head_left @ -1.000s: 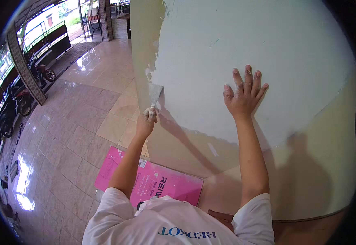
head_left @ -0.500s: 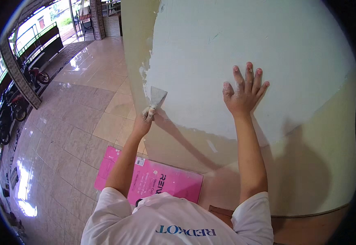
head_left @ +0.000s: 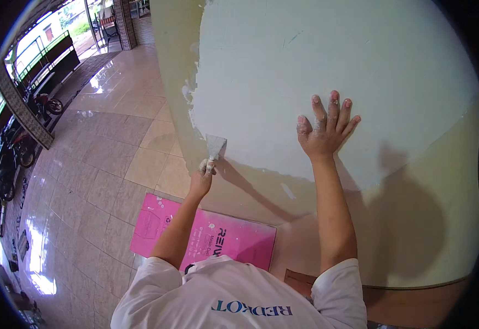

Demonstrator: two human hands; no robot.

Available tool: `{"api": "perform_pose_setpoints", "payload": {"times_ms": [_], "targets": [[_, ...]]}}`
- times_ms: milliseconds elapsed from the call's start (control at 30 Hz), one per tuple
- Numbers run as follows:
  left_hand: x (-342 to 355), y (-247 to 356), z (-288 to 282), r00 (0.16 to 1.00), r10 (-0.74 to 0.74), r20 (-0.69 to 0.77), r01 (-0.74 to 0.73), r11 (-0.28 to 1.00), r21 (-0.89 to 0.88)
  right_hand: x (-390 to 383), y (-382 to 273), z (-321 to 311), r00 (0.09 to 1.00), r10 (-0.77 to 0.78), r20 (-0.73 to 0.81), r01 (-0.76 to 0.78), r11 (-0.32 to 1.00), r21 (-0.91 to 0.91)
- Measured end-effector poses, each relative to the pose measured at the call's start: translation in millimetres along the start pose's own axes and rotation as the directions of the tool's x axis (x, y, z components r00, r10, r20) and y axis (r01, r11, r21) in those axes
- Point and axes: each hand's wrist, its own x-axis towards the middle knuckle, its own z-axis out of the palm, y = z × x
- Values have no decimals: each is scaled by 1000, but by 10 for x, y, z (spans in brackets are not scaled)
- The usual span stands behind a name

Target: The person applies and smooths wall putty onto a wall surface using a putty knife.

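Putty knife [head_left: 216, 146] is at the lower-left edge of the white patch [head_left: 261, 98], left hand [head_left: 203, 178] clenched round it. Right hand [head_left: 324, 134] is spread flat on the patch. Pink carton [head_left: 255, 247] lies below the patch, can't see inside.

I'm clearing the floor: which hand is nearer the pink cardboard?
Left: the left hand is above the pink cardboard in view; the right hand is farther up and right, on the wall.

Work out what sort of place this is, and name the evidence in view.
Probably a covered porch or carport: a glossy tiled floor, a pillar at its edge, and motorbikes standing on the daylit side.
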Motion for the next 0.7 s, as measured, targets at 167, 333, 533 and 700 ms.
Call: {"api": "perform_pose_setpoints", "payload": {"times_ms": [167, 333, 533, 700], "targets": [[-266, -666, -212, 997, -1, -78, 10, 992, 122, 40, -54, -4, 999, 43, -7, -42, 999, 32], [-288, -655, -477, 986, -75, -146, 117, 943, 311, 21, -35, 1, 1000, 26, -6, -26, 1000, 10], [-170, -219, -715, 992, -30, -119, 86, 860, 503, 23, -61, 9, 999, 34, -22, -33, 999, 31], [-185, -190, -802, 991, 34, -132, 48, 819, 572, 16, -40, 3, 999, 35, -29, -34, 999, 34]]}}
